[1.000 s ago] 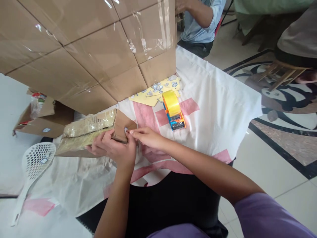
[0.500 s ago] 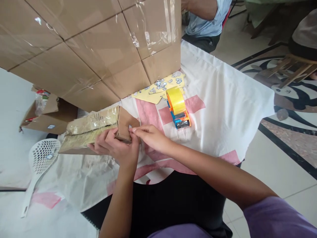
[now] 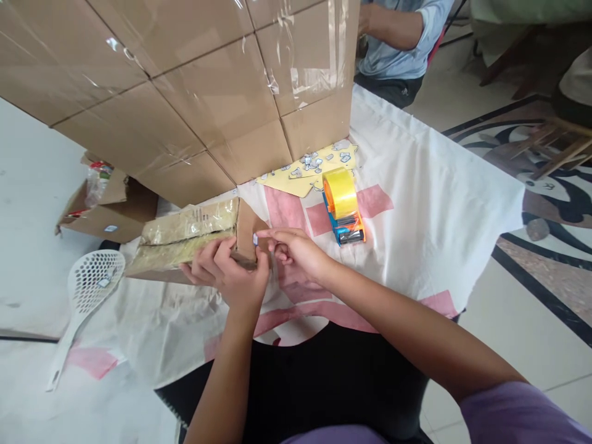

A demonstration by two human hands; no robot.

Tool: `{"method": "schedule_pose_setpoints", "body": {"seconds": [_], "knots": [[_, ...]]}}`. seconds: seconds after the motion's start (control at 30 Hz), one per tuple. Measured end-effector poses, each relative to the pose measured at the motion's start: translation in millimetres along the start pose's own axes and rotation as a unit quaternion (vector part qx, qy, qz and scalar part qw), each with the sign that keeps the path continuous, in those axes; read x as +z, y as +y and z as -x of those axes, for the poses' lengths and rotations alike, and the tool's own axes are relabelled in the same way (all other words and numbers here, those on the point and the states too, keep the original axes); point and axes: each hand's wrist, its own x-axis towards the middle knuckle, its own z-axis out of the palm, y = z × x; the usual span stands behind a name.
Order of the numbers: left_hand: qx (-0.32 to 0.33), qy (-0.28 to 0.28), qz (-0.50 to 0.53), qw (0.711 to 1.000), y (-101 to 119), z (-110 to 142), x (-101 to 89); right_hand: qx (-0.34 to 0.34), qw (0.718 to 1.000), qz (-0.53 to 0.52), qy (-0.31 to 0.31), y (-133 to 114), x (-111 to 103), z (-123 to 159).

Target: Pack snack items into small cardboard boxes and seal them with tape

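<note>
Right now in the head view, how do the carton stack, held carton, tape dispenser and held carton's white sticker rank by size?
Largest to smallest:
carton stack
held carton, partly covered by the left hand
tape dispenser
white sticker

Near the front edge of the desk (image 3: pixel 430 203), the right hand (image 3: pixel 300 250) has changed from a thumb-and-index pinch to an extended index finger touching the small label (image 3: pixel 255 240) on the box (image 3: pixel 189 228). Its other fingers are now curled. The label is less covered than before.
</note>
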Motion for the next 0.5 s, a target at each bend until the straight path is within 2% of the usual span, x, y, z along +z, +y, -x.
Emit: {"method": "schedule_pose_setpoints", "body": {"seconds": [0.07, 0.13, 0.2, 0.33, 0.4, 0.5], "knots": [[0.006, 0.003, 0.008, 1.0, -0.9, -0.1, -0.7, -0.062, 0.995, 0.081, 0.023, 1.7, -3.3, -3.0], [0.011, 0.01, 0.025, 1.0, -2.8, -0.8, -3.1, -0.129, 0.973, 0.187, 0.032, 3.6, -6.6, -5.4], [0.018, 0.01, 0.058, 0.998, -6.8, -2.2, -7.3, -0.172, 0.943, 0.285, -0.007, 6.7, -9.6, -7.2], [0.034, 0.009, 0.13, 0.991, -20.5, -5.3, -17.2, -0.194, 0.884, 0.401, -0.143, 15.3, -12.2, -13.8], [0.049, 0.013, 0.155, 0.987, -27.9, -6.1, -20.4, -0.193, 0.868, 0.43, -0.156, 18.0, -11.7, -19.3], [0.075, 0.011, 0.185, 0.98, -37.4, -6.2, -21.9, -0.171, 0.865, 0.455, -0.123, 17.9, -8.6, -24.7]]}}
